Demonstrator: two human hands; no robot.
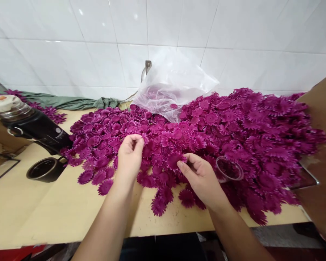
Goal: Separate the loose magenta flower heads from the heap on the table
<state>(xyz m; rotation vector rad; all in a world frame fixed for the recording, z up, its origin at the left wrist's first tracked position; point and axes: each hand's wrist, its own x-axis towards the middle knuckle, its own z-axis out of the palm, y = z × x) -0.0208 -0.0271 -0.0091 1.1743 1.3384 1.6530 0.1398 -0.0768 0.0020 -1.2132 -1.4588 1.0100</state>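
A large heap of purple artificial flower heads (233, 123) spreads over the table before me. My right hand (199, 174) pinches one purple flower head (175, 160) by its edge, between thumb and forefinger. To its left, my left hand (132, 154) is closed in a pinch above the heap. Purple petals show at its fingertips, but whether they are in its grip or lie behind it I cannot make out. A clear plastic cup (229, 168) rests among the flowers, just right of my right hand.
At left stand a black thermos (40, 127), tilted in view, and a dark mug (45, 170). A clear plastic bag (176, 79) lies behind the heap against the tiled wall (247, 25). Green cloth (70, 101) runs along the back. A cardboard box (320, 156) borders the right side.
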